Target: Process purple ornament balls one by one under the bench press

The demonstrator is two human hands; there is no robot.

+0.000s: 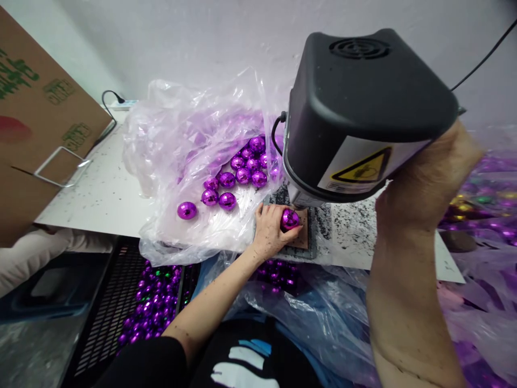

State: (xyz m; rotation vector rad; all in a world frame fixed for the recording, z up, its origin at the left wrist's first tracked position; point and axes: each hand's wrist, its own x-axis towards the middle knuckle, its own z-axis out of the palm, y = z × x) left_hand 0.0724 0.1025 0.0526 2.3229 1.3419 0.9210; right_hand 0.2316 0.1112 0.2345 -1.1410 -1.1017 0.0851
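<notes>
My left hand [273, 226] is closed around a shiny purple ball [290, 219], thumb in front and fingers behind. It holds the ball on a small wooden block [301, 240] over a grey metal base. Directly above stands a black bench machine [375, 102], which looks like a small drill press with a yellow warning label; its working tip is mostly hidden by the housing. Up at the right side of that housing is my right hand [444, 156]. Its fingers are out of sight behind the machine, so what they grip is hidden.
Several purple balls [243, 175] lie in a clear plastic bag [161, 124] left of the machine. Dark flakes litter the white table [349, 229]. A cardboard box [48, 118] stands at left. Below, a black crate [105, 302] holds more balls; bagged ornaments [484, 199] are at right.
</notes>
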